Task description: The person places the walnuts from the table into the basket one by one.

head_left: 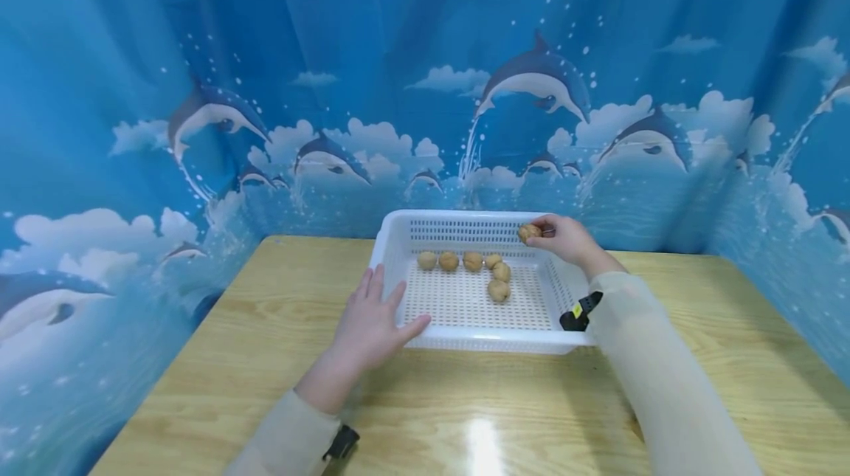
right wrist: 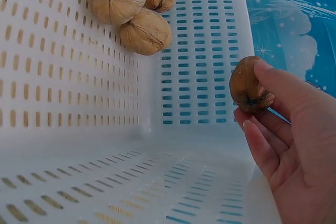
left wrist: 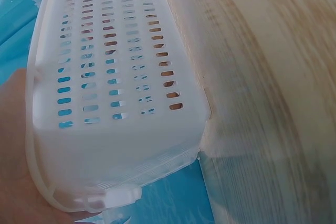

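A white plastic basket (head_left: 478, 339) with slotted walls stands on the wooden table. Several walnuts (head_left: 473, 262) lie on its floor, in a row toward the back wall that bends forward at its right end. My right hand (head_left: 564, 238) pinches a darker brown walnut (right wrist: 251, 85) between thumb and fingers, up at rim height by the back right corner. At the front left corner, my left hand (head_left: 372, 317) rests on the rim with fingers spread and thumb along the front edge. In the left wrist view, the basket's outer wall (left wrist: 121, 145) hides most of that hand.
The wooden table (head_left: 292, 299) extends to both sides and in front of the basket. Behind it hangs a blue curtain (head_left: 398, 33) with dolphins. A small brown thing (head_left: 636, 428) shows partly from under the right sleeve. Black straps sit on both wrists.
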`<act>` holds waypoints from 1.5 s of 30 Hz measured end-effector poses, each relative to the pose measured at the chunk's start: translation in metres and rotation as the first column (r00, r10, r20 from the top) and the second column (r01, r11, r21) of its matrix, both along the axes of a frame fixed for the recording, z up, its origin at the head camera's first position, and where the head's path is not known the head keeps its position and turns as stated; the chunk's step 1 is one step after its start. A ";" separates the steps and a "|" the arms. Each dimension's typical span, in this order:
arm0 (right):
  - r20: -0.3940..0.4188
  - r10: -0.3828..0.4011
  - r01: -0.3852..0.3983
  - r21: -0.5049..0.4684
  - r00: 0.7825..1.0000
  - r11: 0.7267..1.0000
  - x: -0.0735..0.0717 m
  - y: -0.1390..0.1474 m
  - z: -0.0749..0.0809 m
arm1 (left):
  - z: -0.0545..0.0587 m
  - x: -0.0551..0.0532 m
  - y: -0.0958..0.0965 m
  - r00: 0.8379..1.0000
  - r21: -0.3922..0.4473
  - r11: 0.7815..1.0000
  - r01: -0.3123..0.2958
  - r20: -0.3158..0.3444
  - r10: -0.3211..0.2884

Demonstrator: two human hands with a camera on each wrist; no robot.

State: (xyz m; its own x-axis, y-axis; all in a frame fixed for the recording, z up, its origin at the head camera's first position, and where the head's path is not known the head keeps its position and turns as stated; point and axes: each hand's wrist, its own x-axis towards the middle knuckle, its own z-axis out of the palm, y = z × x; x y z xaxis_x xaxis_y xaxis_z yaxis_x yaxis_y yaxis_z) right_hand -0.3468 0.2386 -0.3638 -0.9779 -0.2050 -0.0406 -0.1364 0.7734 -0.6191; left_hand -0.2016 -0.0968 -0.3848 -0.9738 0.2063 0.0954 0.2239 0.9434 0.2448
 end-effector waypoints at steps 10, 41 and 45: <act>-0.054 -0.002 0.000 -0.020 0.999 1.000 0.000 -0.002 0.001 | 0.002 0.000 -0.002 1.000 -0.005 1.000 0.001 -0.014 -0.002; 0.032 0.138 -0.132 -0.135 0.990 0.982 0.081 0.042 0.053 | 0.000 0.003 -0.002 1.000 0.021 1.000 0.002 0.018 -0.002; 0.008 0.160 -0.157 -0.158 0.987 0.975 0.101 0.050 0.044 | 0.000 0.003 -0.003 1.000 0.023 1.000 0.001 0.016 -0.002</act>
State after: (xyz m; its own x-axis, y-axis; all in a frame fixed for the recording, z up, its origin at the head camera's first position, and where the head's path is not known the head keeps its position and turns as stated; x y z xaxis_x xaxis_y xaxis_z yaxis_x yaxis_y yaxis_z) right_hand -0.2453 0.2882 -0.3198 -0.9317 -0.3629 -0.0155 -0.2357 0.6366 -0.7343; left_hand -0.1985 -0.0993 -0.3848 -0.9750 0.2056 0.0846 0.2211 0.9371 0.2701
